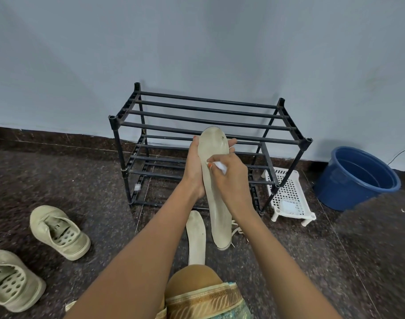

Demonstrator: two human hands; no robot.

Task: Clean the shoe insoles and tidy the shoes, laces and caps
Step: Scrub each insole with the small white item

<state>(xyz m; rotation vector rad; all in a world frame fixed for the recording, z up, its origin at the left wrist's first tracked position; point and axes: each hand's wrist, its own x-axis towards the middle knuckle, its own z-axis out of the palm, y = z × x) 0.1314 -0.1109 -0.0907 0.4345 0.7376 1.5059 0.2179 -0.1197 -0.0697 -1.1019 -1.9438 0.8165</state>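
Note:
A long pale insole is held upright in front of the shoe rack, toe end up. My left hand grips it from behind and the left side. My right hand presses a small white wipe against the insole's face. A second insole lies flat on the floor below. Two beige shoes without insoles sit at the left, one farther and one nearer. White laces peek out behind the held insole.
A black two-tier shoe rack stands against the wall. A small white perforated stand sits at its right, and a blue tub farther right. My knee is at the bottom centre. The floor is dark speckled stone.

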